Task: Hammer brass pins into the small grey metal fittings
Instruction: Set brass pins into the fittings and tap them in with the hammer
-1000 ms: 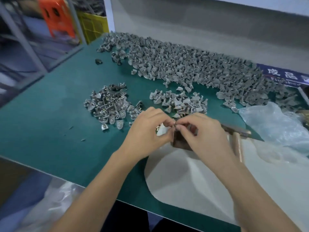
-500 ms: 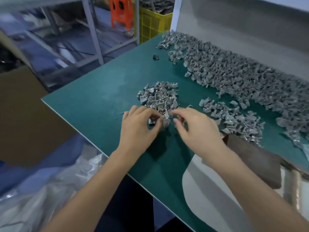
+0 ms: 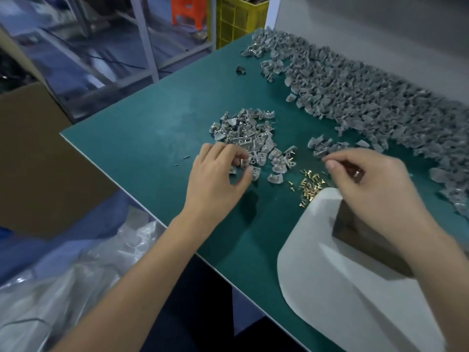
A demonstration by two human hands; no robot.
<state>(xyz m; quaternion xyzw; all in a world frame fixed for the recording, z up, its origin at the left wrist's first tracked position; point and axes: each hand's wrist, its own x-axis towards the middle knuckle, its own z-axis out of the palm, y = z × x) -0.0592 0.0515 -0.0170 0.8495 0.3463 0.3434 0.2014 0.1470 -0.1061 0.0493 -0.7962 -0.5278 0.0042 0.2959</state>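
Note:
My left hand (image 3: 215,179) is at the near edge of a small pile of grey fittings (image 3: 243,133), its thumb and fingers curled round one grey fitting (image 3: 245,162). Loose brass pins (image 3: 311,185) lie scattered on the green table (image 3: 152,138) between my hands. My right hand (image 3: 375,184) hovers just right of the pins, fingers curled round a small shiny metal piece (image 3: 357,172); what it is cannot be made out. A second small pile of fittings (image 3: 327,146) lies behind my right hand. No hammer is in view.
A large heap of grey fittings (image 3: 368,97) runs along the back right. A white sheet (image 3: 342,288) carries a brown block (image 3: 355,224) under my right wrist. Left of the table edge are a cardboard box (image 3: 33,161) and clear plastic (image 3: 63,288).
The view has swung left. Both hands left the brown block; the left went to the small pile of fittings, and the right then moved away to beside the brass pins.

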